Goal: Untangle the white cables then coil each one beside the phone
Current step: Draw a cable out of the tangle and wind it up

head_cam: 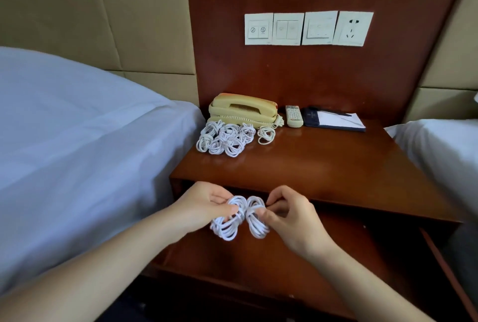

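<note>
Item: white cables, coiling well advanced.
Done: a cluster of coiled cables (225, 139) lies on the worktop (323, 161) against the front of the phone (243, 110), with one looser coil (266, 135) just beside it.
In hand, below the worktop's front edge: left hand (207, 205), fingers curled round the left bundle (227, 223); right hand (287, 215), fingers pinching the right bundle (256, 220). The bundles touch; whether they are linked cannot be told.
Outstanding, by judgement: part these two and place them beside the phone.

Two held coils (227, 227) (more piled beyond), one phone (243, 110), one remote (294, 116)
</note>
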